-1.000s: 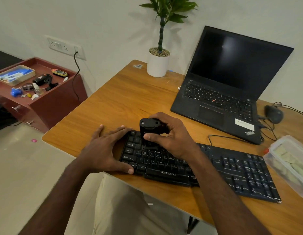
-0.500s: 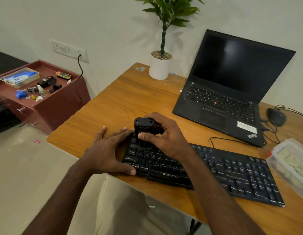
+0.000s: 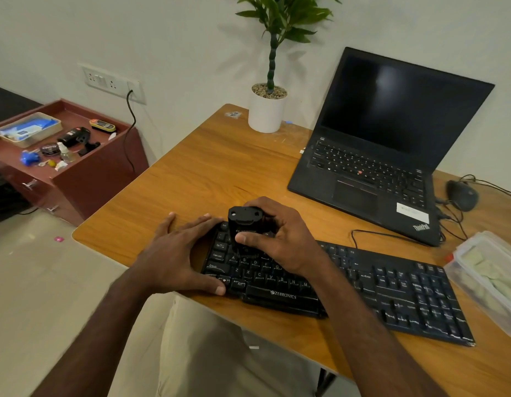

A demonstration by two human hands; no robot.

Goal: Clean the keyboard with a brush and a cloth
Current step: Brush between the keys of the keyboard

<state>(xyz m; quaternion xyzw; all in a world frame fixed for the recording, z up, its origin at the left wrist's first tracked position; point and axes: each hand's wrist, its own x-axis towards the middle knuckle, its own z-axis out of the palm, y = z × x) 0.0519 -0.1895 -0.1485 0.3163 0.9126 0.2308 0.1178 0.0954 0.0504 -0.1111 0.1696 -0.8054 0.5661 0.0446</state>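
A black keyboard (image 3: 391, 290) lies along the front edge of the wooden desk (image 3: 220, 173). My right hand (image 3: 285, 242) grips a black brush (image 3: 244, 224) held upright, its lower end down on the keys at the keyboard's upper left. My left hand (image 3: 177, 253) rests flat against the keyboard's left end, fingers straight along its far corner and thumb on the front left keys. I see no cloth.
An open black laptop (image 3: 377, 156) stands behind the keyboard. A potted plant (image 3: 267, 110) is at the desk's back, a mouse (image 3: 462, 194) and a lidded plastic box (image 3: 489, 279) at the right. A maroon side cabinet (image 3: 76, 179) with small items stands to the left.
The brush and my right hand have shifted slightly left over the upper left keys. My left hand has stayed at the keyboard's left end. The camera has tilted a little.
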